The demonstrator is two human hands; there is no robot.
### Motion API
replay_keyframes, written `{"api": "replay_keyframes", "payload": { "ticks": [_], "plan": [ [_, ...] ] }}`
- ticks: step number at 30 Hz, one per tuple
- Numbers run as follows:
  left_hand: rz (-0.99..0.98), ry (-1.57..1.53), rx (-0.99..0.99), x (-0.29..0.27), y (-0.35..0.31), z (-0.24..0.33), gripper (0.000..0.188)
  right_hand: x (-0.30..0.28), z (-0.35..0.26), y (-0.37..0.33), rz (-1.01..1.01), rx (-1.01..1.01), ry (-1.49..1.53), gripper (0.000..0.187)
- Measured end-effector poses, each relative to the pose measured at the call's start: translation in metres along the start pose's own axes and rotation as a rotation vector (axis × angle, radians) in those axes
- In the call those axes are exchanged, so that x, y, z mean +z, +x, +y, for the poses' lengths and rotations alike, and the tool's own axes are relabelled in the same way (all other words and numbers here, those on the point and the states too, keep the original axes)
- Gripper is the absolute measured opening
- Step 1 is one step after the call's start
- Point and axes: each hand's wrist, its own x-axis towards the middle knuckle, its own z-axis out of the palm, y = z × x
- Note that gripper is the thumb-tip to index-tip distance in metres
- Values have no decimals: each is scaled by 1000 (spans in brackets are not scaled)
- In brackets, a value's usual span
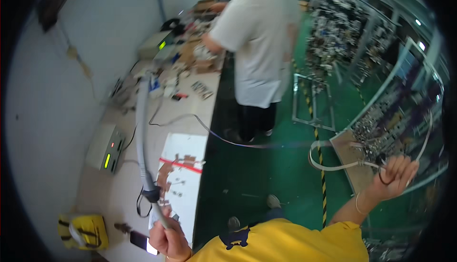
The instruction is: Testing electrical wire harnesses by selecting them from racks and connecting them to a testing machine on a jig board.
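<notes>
My left hand [169,238] is closed around the lower end of a long grey cable bundle [141,133], which rises over the workbench [119,190]. A dark band [151,195] wraps the bundle just above my fingers. On the right, my raised right hand [397,176] has its fingers closed on a white cable [342,168], which loops out to the left; a dark thin strand curls by the fingers. A thin multicoloured cable [228,141] stretches from the bench across the aisle toward the right hand, blurred partway. Below the bundle lies a white board [185,143] with brown patches and a red strip.
A co-worker in a white shirt [259,43] stands at the bench ahead. Two boxy instruments [102,148] line the wall side. A phone [140,243] and a yellow bag [85,233] are near left. Racks of metal parts [390,124] and a metal frame [312,102] stand right.
</notes>
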Motion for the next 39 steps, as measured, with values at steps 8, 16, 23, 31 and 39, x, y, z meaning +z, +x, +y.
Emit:
{"api": "replay_keyframes", "payload": {
  "ticks": [8, 16, 23, 31, 39],
  "plan": [
    [-1069, -541, -174, 242, -65, 133, 27, -114, -108, 49, -314, -41, -579, 53],
    [-1029, -1561, -450, 519, -94, 208, 45, -442, -188, 16, -298, 734, -1186, 16],
    [-949, -1640, -146, 809, -112, 258, 42, -624, -270, 156, 192, 290, -1513, 16],
    [-974, -1285, -412, 1106, -299, 319, 29, -713, -269, 458, 371, -62, -1800, 35],
    [-933, -590, -35, 1317, -550, 90, 31, -857, -186, 549, 314, 279, -1963, 28]
  ]
}}
